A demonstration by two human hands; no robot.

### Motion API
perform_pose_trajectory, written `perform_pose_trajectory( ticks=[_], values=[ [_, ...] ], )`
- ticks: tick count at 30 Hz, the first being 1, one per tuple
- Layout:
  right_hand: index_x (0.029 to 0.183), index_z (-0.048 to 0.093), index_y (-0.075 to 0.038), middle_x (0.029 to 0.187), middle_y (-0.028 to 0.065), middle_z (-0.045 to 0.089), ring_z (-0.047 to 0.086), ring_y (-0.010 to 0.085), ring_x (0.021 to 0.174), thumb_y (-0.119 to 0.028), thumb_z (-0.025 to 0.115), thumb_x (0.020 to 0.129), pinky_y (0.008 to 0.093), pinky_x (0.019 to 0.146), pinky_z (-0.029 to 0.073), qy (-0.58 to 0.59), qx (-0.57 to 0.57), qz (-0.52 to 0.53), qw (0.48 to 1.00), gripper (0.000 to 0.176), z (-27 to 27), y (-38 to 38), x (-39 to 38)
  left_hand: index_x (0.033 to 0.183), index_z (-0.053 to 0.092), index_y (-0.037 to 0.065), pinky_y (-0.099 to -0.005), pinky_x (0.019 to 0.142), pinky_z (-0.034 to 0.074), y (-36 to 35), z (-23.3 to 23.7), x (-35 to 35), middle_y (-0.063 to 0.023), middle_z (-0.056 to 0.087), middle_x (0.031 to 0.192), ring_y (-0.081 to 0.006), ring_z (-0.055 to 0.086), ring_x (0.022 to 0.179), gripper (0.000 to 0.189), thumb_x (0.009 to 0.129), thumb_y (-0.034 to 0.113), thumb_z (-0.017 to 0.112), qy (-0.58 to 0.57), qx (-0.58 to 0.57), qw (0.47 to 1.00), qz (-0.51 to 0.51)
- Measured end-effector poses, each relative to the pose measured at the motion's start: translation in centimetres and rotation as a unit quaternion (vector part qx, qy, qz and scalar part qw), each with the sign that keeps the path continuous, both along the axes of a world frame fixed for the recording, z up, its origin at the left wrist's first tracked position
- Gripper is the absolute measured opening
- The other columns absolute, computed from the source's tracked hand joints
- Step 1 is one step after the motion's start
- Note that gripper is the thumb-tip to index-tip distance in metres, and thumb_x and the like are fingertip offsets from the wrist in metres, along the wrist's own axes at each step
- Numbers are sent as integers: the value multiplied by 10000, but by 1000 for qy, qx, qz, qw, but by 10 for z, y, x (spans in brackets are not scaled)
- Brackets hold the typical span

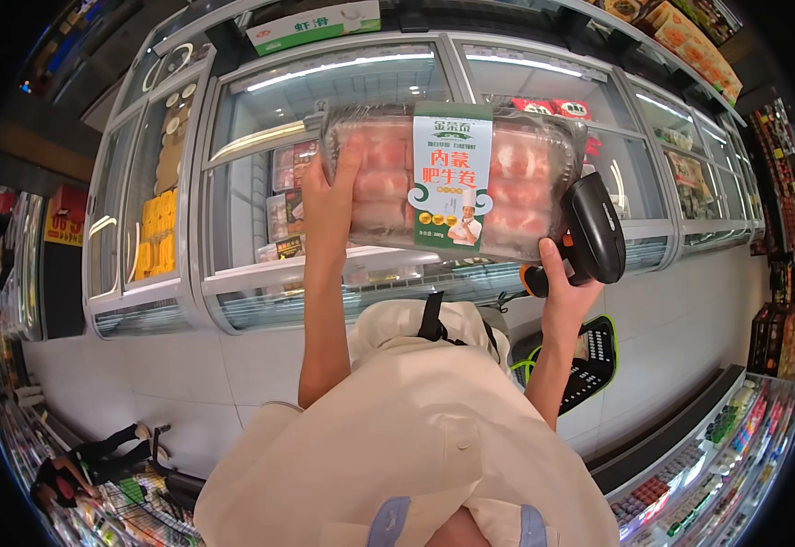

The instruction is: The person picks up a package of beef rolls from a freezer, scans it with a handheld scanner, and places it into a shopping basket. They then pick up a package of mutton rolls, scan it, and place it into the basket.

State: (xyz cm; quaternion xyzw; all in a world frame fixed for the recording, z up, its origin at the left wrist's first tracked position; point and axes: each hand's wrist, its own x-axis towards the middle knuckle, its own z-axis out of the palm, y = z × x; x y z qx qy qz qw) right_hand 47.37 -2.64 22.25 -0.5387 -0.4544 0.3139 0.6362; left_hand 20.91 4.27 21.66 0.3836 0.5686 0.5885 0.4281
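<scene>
A clear plastic tray of frozen beef rolls (381, 187) is held up in front of me, tilted slightly, with a green and white label (452, 173) around its middle. My left hand (329, 187) grips the pack at its left end, thumb across the front film. At the lower right corner, my right hand (569, 287) is closed on a black handheld barcode scanner (595, 230) with orange parts. The right thumb also touches the edge of the pack. Most of the right fingers are hidden behind the scanner.
Glass-topped freezers (324, 82) run across the far side, holding packaged foods. Yellow packs (156, 232) fill the left one. A black and green shopping basket (598, 365) is at my right. Shelves (689, 474) stand lower right; another person (69, 479) is lower left.
</scene>
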Motion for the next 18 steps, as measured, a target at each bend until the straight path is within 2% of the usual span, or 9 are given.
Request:
perform_pose_trajectory(
  ticks=[3,6,7,8,10,12,13,15,18],
  values=[
    [1158,589,-33,1047,24,591,554,113,923,-112,820,774,266,837,453,9,-18,-4,1000,455,-1,-2,-1,1190,598,51,-265,754,528,1,-13,-2,-59,657,1069,-124,639,924,446,958,430,560,-37,-19,999,13],
    [1171,584,-31,1063,33,597,568,129,964,-117,807,790,285,869,463,57,-13,-2,998,449,-4,-6,4,1116,632,39,-249,678,498,4,-26,-1,-15,649,920,-97,599,812,441,933,439,603,-146,-21,989,-3],
    [1176,583,-31,1069,36,599,572,135,982,-117,802,796,292,882,467,80,-5,-1,997,447,-5,-7,6,1133,624,39,-254,680,509,4,-25,2,-25,652,934,-108,609,814,458,938,451,587,-183,-23,983,-12],
    [1211,571,-20,1132,82,606,582,165,1041,-175,757,840,316,915,470,81,-3,-9,997,444,-4,-10,5,1150,616,38,-260,683,521,3,-22,8,-35,654,947,-118,620,817,474,943,463,571,-220,-24,975,-21],
    [1229,567,-9,1181,115,597,580,180,1062,-229,727,857,336,945,457,122,51,58,989,461,20,-10,-16,1187,589,26,-272,678,536,2,-18,22,-57,646,960,-146,632,806,515,947,480,550,-307,-35,950,-49],
    [1236,556,29,1225,186,572,605,216,1019,-285,692,866,340,830,532,122,76,126,981,504,35,-8,-23,1228,551,3,-287,664,543,3,-18,38,-82,625,959,-181,635,781,564,944,490,538,-404,-50,910,-82],
    [1239,550,48,1247,221,560,618,233,998,-313,675,870,343,772,569,123,87,161,975,531,42,-8,-26,1255,519,-9,-294,645,537,2,-30,43,-90,604,938,-190,624,757,586,938,483,543,-463,-16,865,-191],
    [1220,548,69,1233,252,552,636,250,940,-316,678,864,324,618,614,142,88,199,966,541,44,-9,-34,1310,454,-33,-309,608,523,0,-63,50,-106,561,896,-209,604,707,640,926,469,552,-556,51,729,-396],
    [1230,516,90,1206,276,550,644,261,872,-246,655,893,315,512,604,132,93,182,970,496,38,-12,-42,1353,381,-49,-302,539,475,-4,-49,86,-99,481,807,-208,550,622,695,901,440,580,-699,36,537,-472]
  ],
)
